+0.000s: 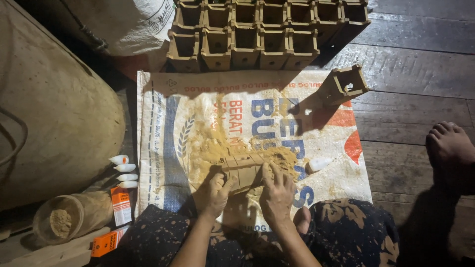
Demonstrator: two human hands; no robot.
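Observation:
A small brown square cardboard-like box lies on its side on a printed woven sack spread on the floor. My left hand grips its left side and my right hand holds its right side. A pile of tan sawdust-like powder lies around and behind the box. A small white bottle lies just right of the pile.
Rows of several identical brown boxes stand at the top; one separate box sits tipped at the right. Small white bottles, orange packets and a bag of powder lie at the left. A bare foot rests right.

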